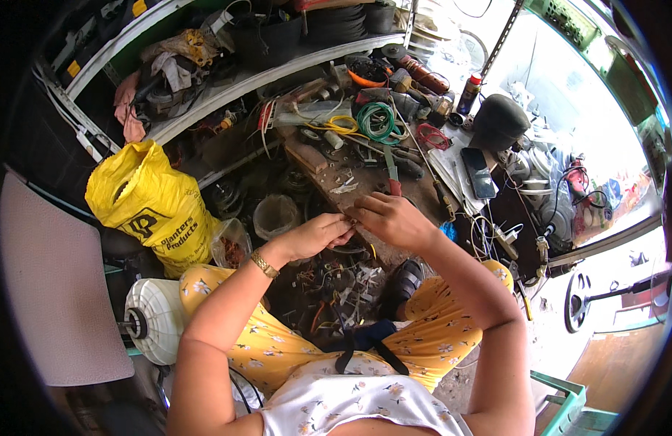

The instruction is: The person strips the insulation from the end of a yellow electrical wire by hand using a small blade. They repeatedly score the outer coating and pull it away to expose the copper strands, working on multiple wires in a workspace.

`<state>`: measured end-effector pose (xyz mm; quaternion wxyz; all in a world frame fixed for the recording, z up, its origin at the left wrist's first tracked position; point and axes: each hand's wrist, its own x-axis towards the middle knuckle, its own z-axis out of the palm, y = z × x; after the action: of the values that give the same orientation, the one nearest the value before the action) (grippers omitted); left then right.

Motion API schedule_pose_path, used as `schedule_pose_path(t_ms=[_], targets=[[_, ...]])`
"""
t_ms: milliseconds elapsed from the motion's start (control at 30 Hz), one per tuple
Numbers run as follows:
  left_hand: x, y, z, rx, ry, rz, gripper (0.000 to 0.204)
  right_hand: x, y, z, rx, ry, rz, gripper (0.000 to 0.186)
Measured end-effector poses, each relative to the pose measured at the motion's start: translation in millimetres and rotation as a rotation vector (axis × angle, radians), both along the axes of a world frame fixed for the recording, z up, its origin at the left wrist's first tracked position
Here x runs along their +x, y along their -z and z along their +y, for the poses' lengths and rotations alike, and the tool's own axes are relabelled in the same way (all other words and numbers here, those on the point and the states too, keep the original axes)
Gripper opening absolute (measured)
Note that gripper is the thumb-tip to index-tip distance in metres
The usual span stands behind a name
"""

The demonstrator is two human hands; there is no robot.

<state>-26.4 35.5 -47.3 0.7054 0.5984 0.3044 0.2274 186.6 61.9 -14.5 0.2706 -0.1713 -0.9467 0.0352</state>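
My left hand (315, 237) and my right hand (385, 216) meet at the near edge of a cluttered wooden workbench (311, 155). Fingers of both are bent and pinched together over something small that I cannot make out. Just beyond my right hand lies a tool with a red handle (395, 188) and a flat grey blade, partly hidden by the fingers. White scraps (344, 182) are strewn on the wood past my fingertips. Under my left hand stands a translucent round tub (275, 216).
A yellow sack (165, 211) stands at the left, near a white ribbed motor housing (155, 320). Green coiled wire (376, 120), a phone (478, 173) and a spray can (469, 94) lie or stand on the bench. Loose parts (343, 287) litter the floor between my legs.
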Motion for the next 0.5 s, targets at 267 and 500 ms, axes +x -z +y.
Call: schedule_pose_path(t_ms=[267, 500], targets=[[-2.9, -2.3, -21.2, -0.056, 0.091, -0.033, 0.024, 7.6, -4.2, -6.8, 0.109, -0.073, -0.202, 0.019], [3.6, 16.1, -36.8, 0.896, -0.14, 0.476, 0.01, 3.0, 21.1, -39.9, -0.175, 0.141, -0.168, 0.011]])
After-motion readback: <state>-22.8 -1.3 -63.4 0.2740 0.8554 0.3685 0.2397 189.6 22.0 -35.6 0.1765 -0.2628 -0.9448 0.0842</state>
